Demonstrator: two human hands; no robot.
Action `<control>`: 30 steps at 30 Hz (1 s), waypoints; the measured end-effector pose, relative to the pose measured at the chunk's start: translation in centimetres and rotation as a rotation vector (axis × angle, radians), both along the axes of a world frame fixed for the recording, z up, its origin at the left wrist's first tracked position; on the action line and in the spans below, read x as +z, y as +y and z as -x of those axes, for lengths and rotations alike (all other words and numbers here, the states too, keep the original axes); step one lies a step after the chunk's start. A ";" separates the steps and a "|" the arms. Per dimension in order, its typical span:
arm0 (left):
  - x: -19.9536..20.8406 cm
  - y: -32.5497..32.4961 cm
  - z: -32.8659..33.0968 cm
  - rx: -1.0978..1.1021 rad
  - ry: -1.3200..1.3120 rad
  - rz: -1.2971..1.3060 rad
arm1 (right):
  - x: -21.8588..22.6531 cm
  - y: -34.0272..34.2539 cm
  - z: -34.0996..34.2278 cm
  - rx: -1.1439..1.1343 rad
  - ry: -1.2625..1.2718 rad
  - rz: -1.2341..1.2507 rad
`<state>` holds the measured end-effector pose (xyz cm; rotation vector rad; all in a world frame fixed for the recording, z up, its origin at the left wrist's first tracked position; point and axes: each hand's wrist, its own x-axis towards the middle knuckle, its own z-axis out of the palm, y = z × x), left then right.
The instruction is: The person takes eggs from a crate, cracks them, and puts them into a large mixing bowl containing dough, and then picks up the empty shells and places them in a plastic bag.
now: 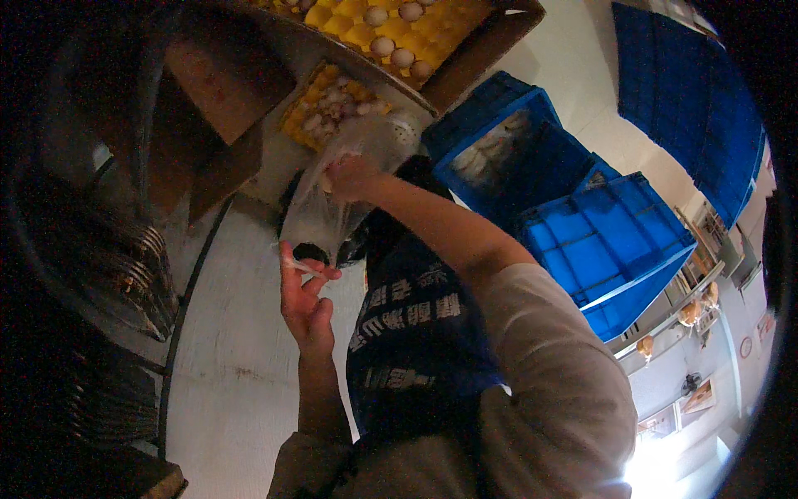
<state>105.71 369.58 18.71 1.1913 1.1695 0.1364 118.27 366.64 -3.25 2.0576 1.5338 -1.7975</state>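
Observation:
My left hand (307,301) pinches the edge of a clear plastic bag (306,218), stretched between its thumb and fingers, with the bag hanging upward from it. My right hand (352,178) is at the bag's upper part, its fingers curled and partly covered by plastic. Something pale shows at its fingertips, too unclear to name. Just beyond the bag lies a small yellow egg tray (293,125) with several pale eggs (337,104) on it.
A cardboard box (490,54) at the top holds a yellow egg tray (341,21) with several eggs. Blue plastic crates (611,241) stand at the right, one containing pale material. More cardboard (220,91) is at the left, and a pale perforated container (404,131) sits beyond the bag.

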 end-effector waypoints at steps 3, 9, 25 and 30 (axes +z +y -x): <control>0.7 0.2 -0.4 0.085 -0.009 0.027 | -4.4 -3.9 -0.4 -0.419 0.267 -0.303; 0.3 -0.1 0.3 0.057 -0.015 0.016 | -8.1 -4.0 -2.4 -0.258 -0.005 -0.135; -1.5 -0.4 -1.2 0.007 -0.047 0.048 | -2.9 0.5 -20.9 -0.827 -0.298 -0.330; -2.2 0.0 -1.0 0.028 -0.015 0.052 | -10.3 -0.1 -19.5 -0.239 -0.664 -0.089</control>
